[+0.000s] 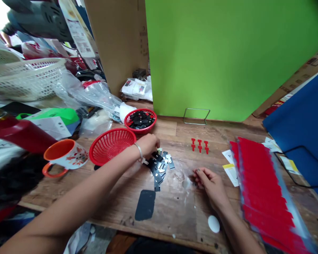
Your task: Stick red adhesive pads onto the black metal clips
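My left hand (pixel 147 144), with a bracelet at the wrist, reaches down over the far end of a loose pile of small flat black pieces (pixel 159 167). Its fingers are curled, and what they grip is hidden behind the hand. To the right of the pile, my right hand (pixel 208 180) hovers low over the table with thumb and fingertips pinched together. Anything between them is too small to make out. Several small red T-shaped pieces (pixel 200 145) lie in two rows beyond my right hand.
A red basket (pixel 112 144) and a smaller red basket (pixel 140 130) of black pieces stand left. Near them is an orange-and-white mug (pixel 69 154). Red strips (pixel 265 187) lie right; a dark pad (pixel 145 205) and white disc (pixel 213 224) in front. A green board (pixel 228 60) rises behind.
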Demonstrator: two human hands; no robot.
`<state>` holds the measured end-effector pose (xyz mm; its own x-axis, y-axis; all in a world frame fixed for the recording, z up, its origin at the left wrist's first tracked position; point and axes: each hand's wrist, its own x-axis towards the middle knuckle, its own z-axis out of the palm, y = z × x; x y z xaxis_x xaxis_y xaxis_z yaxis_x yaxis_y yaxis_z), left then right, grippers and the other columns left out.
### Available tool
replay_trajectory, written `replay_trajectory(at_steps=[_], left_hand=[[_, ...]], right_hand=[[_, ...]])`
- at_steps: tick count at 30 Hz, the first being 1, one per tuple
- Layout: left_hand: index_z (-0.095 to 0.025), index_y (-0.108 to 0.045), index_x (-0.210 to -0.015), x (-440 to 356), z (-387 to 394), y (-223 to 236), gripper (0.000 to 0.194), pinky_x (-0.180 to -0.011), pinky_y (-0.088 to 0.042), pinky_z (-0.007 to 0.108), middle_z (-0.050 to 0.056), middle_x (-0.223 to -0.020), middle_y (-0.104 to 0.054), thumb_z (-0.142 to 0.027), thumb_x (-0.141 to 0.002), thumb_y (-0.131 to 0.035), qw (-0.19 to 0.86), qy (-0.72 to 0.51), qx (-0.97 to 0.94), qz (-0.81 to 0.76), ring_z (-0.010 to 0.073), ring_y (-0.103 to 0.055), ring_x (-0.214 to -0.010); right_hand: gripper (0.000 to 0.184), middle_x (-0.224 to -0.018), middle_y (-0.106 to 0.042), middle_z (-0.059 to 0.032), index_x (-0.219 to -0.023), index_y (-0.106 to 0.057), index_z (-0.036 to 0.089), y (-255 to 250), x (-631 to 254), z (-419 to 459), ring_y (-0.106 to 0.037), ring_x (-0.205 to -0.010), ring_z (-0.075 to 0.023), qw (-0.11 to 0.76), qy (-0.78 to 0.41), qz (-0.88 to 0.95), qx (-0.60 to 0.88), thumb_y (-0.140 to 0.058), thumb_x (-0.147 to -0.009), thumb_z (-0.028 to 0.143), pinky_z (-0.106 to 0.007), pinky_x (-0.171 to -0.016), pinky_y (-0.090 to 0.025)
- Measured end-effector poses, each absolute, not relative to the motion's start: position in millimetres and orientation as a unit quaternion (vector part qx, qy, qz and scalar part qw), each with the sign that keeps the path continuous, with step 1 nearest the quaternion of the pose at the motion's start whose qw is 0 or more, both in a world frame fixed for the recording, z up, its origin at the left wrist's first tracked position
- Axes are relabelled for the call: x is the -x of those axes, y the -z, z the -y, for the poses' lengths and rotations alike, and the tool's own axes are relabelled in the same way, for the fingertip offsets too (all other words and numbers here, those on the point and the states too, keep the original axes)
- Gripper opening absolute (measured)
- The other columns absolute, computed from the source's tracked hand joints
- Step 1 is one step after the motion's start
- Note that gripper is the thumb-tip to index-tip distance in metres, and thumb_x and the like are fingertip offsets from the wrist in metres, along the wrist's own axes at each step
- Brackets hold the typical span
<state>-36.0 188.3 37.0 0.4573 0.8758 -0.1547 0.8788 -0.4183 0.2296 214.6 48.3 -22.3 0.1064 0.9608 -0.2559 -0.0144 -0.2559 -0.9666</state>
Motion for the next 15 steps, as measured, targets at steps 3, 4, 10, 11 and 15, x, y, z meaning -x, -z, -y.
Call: replay_trajectory(at_steps=[3, 4, 10, 11, 15], left_hand=[[-0.017, -0.067, -0.077, 35.0, -176.4, -14.7, 0.022, -0.068, -0.042, 0.026, 0.008, -0.082, -0.062, -0.010, -0.057, -0.063, 0.136, 0.041, -0.849, -0.509, 0.0193, -0.058, -0.075], [-0.016, -0.067, -0.080, 36.3, -175.5, -10.2, 0.024, -0.070, -0.041, 0.027, 0.009, -0.085, -0.060, -0.010, -0.057, -0.063, 0.132, 0.047, -0.851, -0.506, 0.0201, -0.057, -0.078], [-0.016, -0.063, -0.074, 43.3, -173.9, -16.3, 0.012, -0.068, -0.039, 0.026, 0.006, -0.080, -0.058, -0.014, -0.062, -0.062, 0.128, 0.054, -0.855, -0.500, 0.0181, -0.055, -0.075], [-0.016, -0.062, -0.073, 42.5, -169.9, -21.7, 0.009, -0.066, -0.039, 0.025, 0.005, -0.076, -0.057, -0.015, -0.064, -0.060, 0.128, 0.050, -0.855, -0.501, 0.0171, -0.054, -0.072], [-0.019, -0.060, -0.080, 30.3, -139.9, -44.5, 0.009, -0.068, -0.038, 0.025, 0.004, -0.078, -0.059, -0.019, -0.076, -0.052, 0.134, -0.054, -0.881, -0.451, 0.0161, -0.053, -0.075]], right_hand=[[0.029, -0.068, -0.060, -0.0022, -0.080, -0.064, 0.015, 22.2, -215.5, -47.6, -0.046, -0.054, -0.0091, 0.451, -0.528, 0.414, 0.589, -0.056, -0.078, 0.043, -0.019, -0.047, -0.033], [0.030, -0.067, -0.060, -0.0021, -0.079, -0.064, 0.015, 22.1, -215.6, -47.2, -0.046, -0.054, -0.0090, 0.450, -0.527, 0.416, 0.589, -0.056, -0.078, 0.044, -0.019, -0.047, -0.033], [0.031, -0.064, -0.060, -0.0013, -0.077, -0.064, 0.015, 22.0, -209.9, -44.5, -0.046, -0.051, -0.0090, 0.442, -0.535, 0.418, 0.587, -0.057, -0.076, 0.046, -0.019, -0.046, -0.033], [0.031, -0.063, -0.060, -0.0013, -0.076, -0.064, 0.015, 21.4, -207.7, -43.8, -0.046, -0.051, -0.0090, 0.443, -0.539, 0.418, 0.583, -0.058, -0.075, 0.046, -0.019, -0.046, -0.033], [0.032, -0.067, -0.061, -0.0022, -0.081, -0.065, 0.015, 13.4, -195.2, -41.5, -0.046, -0.050, -0.0082, 0.454, -0.600, 0.375, 0.542, -0.060, -0.074, 0.046, -0.019, -0.045, -0.034]])
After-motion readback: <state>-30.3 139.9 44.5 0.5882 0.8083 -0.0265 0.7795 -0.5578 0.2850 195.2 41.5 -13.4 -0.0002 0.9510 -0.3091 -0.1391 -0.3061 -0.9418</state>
